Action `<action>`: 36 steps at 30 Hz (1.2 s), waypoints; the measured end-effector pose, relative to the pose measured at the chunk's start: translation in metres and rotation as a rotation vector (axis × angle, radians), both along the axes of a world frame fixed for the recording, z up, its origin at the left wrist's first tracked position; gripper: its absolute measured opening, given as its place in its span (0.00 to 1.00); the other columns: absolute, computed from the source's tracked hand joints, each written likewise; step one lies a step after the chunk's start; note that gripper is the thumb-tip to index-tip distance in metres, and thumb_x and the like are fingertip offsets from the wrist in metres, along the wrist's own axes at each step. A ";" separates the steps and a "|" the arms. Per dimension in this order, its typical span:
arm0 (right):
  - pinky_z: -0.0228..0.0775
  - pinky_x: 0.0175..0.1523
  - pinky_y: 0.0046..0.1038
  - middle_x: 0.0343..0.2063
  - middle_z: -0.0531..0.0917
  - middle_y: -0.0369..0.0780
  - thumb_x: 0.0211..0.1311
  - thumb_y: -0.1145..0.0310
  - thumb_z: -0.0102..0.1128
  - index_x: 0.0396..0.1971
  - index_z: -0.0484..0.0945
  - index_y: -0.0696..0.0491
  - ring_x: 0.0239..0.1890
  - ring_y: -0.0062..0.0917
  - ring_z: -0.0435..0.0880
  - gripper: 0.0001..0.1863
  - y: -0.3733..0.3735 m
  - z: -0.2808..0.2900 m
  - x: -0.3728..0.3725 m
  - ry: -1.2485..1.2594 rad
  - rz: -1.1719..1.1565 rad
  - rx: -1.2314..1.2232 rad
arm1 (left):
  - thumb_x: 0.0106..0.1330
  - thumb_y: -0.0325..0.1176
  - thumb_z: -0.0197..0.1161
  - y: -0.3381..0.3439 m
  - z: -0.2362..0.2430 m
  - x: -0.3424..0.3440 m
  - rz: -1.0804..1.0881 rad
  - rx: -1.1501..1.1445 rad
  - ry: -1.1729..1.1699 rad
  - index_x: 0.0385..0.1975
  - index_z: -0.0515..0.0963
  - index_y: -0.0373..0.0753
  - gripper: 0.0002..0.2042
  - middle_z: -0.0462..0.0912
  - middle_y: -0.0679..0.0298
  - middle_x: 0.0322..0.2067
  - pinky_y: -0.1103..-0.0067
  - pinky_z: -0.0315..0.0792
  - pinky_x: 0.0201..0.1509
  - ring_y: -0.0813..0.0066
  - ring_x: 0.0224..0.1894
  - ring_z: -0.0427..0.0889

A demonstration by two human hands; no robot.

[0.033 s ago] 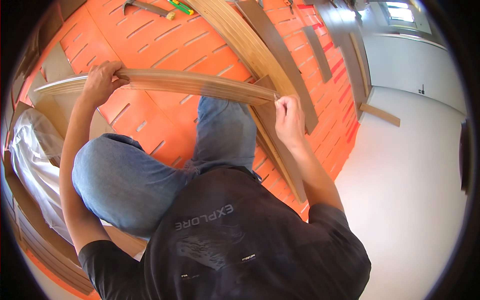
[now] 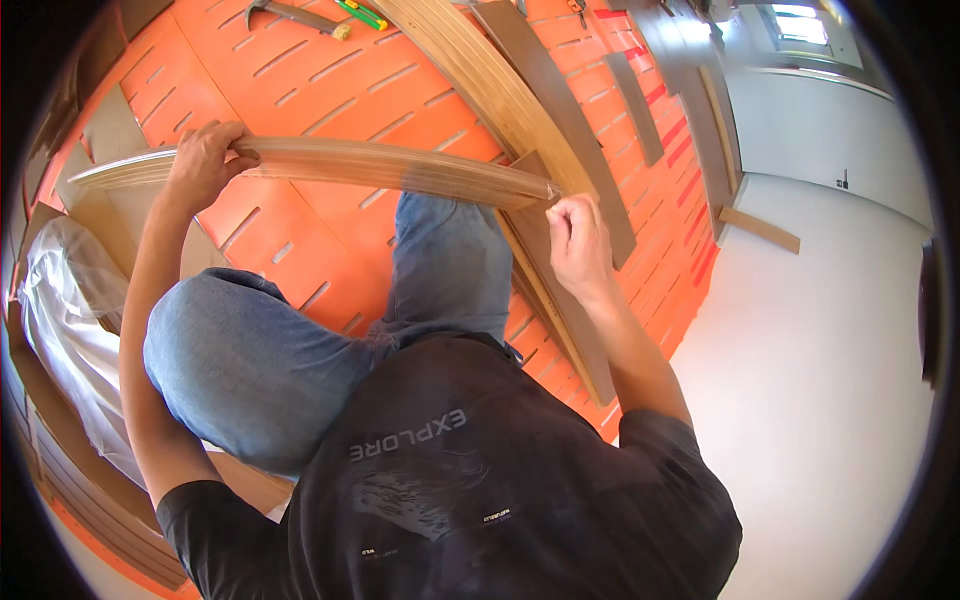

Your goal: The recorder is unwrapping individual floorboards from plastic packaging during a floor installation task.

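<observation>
A long, ribbed wood-coloured trim strip (image 2: 370, 165) lies across in front of me, its right end over my knee and some boards. Near its left part, my left hand (image 2: 207, 165) is closed around it, thumb on the near side. My right hand (image 2: 580, 240) is closed in a pinch just beside the strip's right end. A small glossy wisp of clear plastic film (image 2: 553, 190) shows at that end, by the fingertips. How much of the film sits between the fingers is hidden.
Orange slotted underlay (image 2: 330, 110) covers the floor. Brown planks (image 2: 570, 130) and a lighter wood strip (image 2: 450, 70) run alongside on the right. At the top lie a hammer (image 2: 300, 15) and a green cutter (image 2: 362, 13). Crumpled clear plastic sheeting (image 2: 70, 290) lies left.
My right hand has shifted very slightly to the right and down, away from the strip's end. My left hand and the strip look almost unmoved.
</observation>
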State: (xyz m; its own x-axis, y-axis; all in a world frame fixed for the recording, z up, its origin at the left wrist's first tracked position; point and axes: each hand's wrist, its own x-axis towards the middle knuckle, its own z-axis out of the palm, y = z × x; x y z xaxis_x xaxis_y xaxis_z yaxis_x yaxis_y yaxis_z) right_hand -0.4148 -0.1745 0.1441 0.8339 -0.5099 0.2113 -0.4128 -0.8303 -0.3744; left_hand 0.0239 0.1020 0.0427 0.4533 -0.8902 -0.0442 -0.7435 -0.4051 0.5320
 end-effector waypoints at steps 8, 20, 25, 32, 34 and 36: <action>0.81 0.41 0.42 0.38 0.83 0.44 0.70 0.45 0.66 0.40 0.77 0.55 0.41 0.40 0.87 0.25 -0.016 0.041 0.027 0.433 -0.010 -0.357 | 0.58 0.35 0.76 0.003 -0.005 0.006 -0.044 -0.016 -0.139 0.37 0.81 0.41 0.12 0.85 0.64 0.33 0.63 0.70 0.52 0.59 0.44 0.82; 0.80 0.38 0.44 0.29 0.86 0.45 0.74 0.62 0.56 0.33 0.80 0.55 0.32 0.44 0.87 0.13 -0.035 0.049 0.051 0.764 0.330 -0.316 | 0.60 0.49 0.75 -0.001 0.005 -0.004 -0.035 -0.031 -0.182 0.34 0.82 0.39 0.18 0.88 0.59 0.33 0.60 0.74 0.47 0.55 0.42 0.84; 0.80 0.38 0.45 0.29 0.86 0.44 0.71 0.63 0.57 0.33 0.80 0.55 0.33 0.44 0.87 0.11 -0.041 0.041 0.046 0.746 0.338 -0.243 | 0.63 0.56 0.72 0.002 -0.002 -0.002 -0.023 0.047 -0.193 0.31 0.81 0.38 0.23 0.86 0.54 0.27 0.59 0.76 0.39 0.50 0.34 0.85; 0.79 0.35 0.43 0.26 0.85 0.44 0.65 0.67 0.61 0.28 0.77 0.54 0.31 0.43 0.86 0.08 -0.028 0.039 0.047 0.662 0.352 -0.166 | 0.62 0.58 0.72 0.002 -0.008 0.003 -0.024 0.065 -0.196 0.29 0.80 0.38 0.25 0.86 0.55 0.26 0.59 0.76 0.38 0.51 0.33 0.85; 0.79 0.34 0.42 0.25 0.84 0.43 0.64 0.68 0.62 0.26 0.76 0.54 0.30 0.43 0.86 0.08 -0.027 0.033 0.041 0.608 0.383 -0.166 | 0.61 0.52 0.74 -0.001 -0.003 0.002 -0.015 0.091 -0.144 0.32 0.82 0.36 0.22 0.86 0.54 0.29 0.58 0.75 0.41 0.49 0.36 0.85; 0.79 0.32 0.41 0.24 0.83 0.43 0.62 0.69 0.63 0.25 0.75 0.54 0.29 0.42 0.85 0.09 -0.025 0.026 0.037 0.549 0.412 -0.166 | 0.61 0.52 0.74 0.000 -0.002 0.002 -0.014 0.093 -0.143 0.31 0.81 0.36 0.22 0.86 0.54 0.29 0.57 0.75 0.41 0.49 0.36 0.85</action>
State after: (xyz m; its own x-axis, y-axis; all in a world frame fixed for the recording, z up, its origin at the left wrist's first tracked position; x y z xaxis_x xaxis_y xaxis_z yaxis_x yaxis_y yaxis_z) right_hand -0.3778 -0.1993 0.1701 0.9604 -0.1269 -0.2481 -0.1453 -0.9877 -0.0572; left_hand 0.0259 0.1018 0.0403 0.4488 -0.8914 -0.0630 -0.8147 -0.4371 0.3811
